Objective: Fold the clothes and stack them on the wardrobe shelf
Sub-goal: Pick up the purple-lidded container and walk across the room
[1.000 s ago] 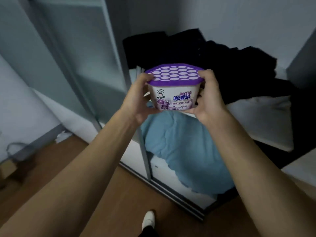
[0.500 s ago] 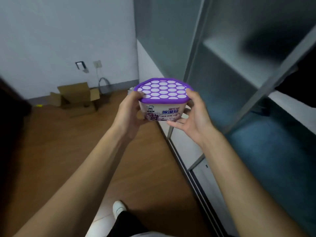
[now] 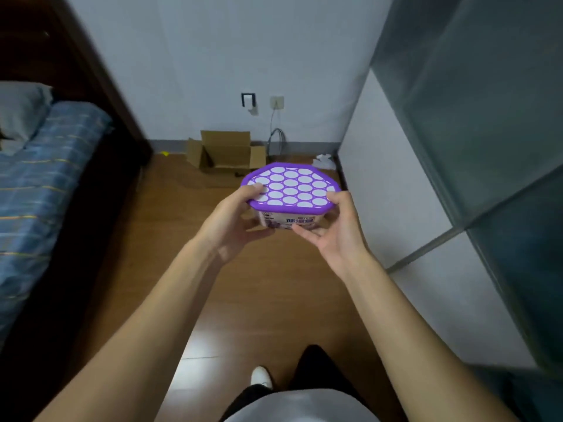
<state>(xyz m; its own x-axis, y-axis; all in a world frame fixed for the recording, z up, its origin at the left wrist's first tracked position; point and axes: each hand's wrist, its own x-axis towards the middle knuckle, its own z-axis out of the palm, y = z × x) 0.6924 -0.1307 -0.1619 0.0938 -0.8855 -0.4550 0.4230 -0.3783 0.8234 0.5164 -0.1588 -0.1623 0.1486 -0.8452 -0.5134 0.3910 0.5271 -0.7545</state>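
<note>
Both hands hold a tub (image 3: 291, 190) with a purple lid at centre frame, above the floor (image 3: 259, 284). The left hand (image 3: 231, 222) grips its left side and the right hand (image 3: 338, 226) its right, fingers (image 3: 306, 236) curled under it and thumbs on the lid. The wardrobe (image 3: 487, 117) fills the right edge. A cardboard box (image 3: 225, 153) sits by the far wall and a bed (image 3: 45, 178) lies at left.

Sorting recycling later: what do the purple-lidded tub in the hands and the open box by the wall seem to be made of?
The tub: probably plastic, smooth purple lid with a moulded grid of round white cells, printed white body. The box: cardboard by its look, matte brown, flaps folded open.
</note>
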